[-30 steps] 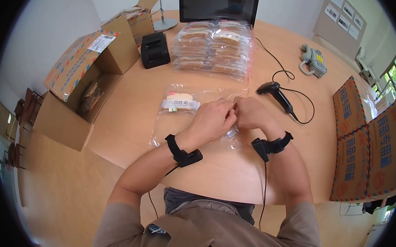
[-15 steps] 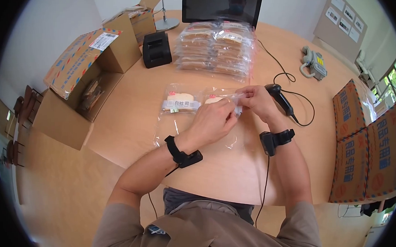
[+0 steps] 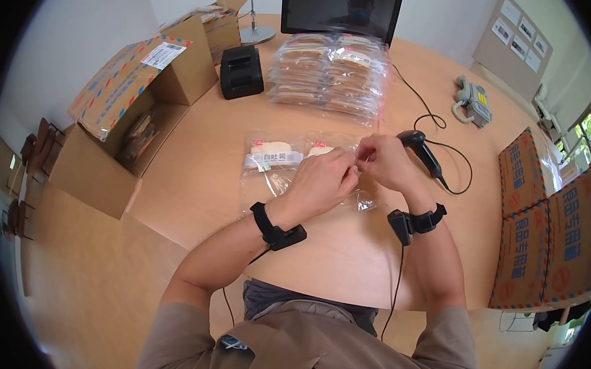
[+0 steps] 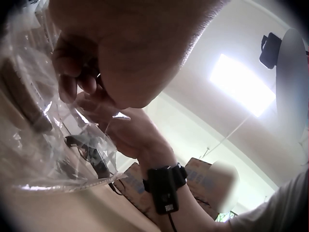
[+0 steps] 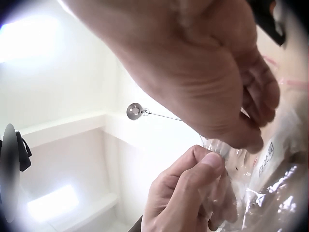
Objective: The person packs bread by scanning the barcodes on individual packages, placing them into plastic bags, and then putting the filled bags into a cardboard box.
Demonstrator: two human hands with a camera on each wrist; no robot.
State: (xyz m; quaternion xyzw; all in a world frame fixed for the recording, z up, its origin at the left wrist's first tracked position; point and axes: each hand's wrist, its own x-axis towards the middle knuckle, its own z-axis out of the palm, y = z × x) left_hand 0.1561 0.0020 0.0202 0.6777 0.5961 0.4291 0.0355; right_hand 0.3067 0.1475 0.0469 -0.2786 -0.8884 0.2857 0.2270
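On the wooden table (image 3: 353,261), a clear plastic bag (image 3: 279,183) is pinched near its right side by the left hand (image 3: 319,181) and right hand (image 3: 386,163), two bread packs (image 3: 271,149) being set side by side toward its far end

A second bread pack (image 3: 320,149) has appeared beyond the left hand (image 3: 322,178). The right hand (image 3: 388,161) has moved nearer the scanner (image 3: 429,161).
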